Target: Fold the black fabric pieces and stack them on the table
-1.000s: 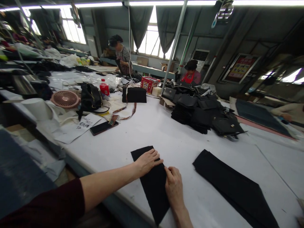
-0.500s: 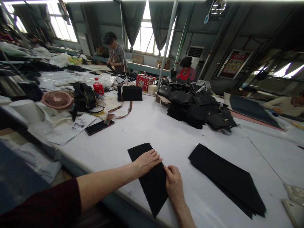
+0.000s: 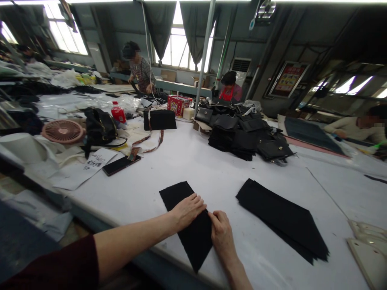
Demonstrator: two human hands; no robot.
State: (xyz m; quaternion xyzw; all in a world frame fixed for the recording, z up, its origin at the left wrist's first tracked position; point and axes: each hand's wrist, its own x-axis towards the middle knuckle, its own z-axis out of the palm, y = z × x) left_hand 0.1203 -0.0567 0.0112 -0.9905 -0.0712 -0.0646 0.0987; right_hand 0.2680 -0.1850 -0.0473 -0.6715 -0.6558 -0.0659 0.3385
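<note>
A black fabric piece (image 3: 193, 245) lies slanted near the front edge of the white table. Across its upper part rests my left hand (image 3: 189, 209), palm down, with fingers stretched to the right-hand edge of the cloth. My right hand (image 3: 222, 233) is closed at that same edge, thumb and forefinger pinching it just below the left fingertips. Its other fingers are curled under and partly hidden. To the right, apart from both hands, is a stack of black fabric pieces (image 3: 281, 221), slightly fanned.
Black leather bags (image 3: 242, 125) are heaped at the back. At left are a phone (image 3: 121, 165), a paper with handwriting (image 3: 93, 165), a pink fan (image 3: 63, 131), a black bag (image 3: 101, 127) and a red bottle (image 3: 117, 112). A metal plate (image 3: 367, 257) sits at right. Several people work beyond.
The view has swung a little to the right, so the background sits further left. Both hands keep nearly the same place on the fabric piece.
</note>
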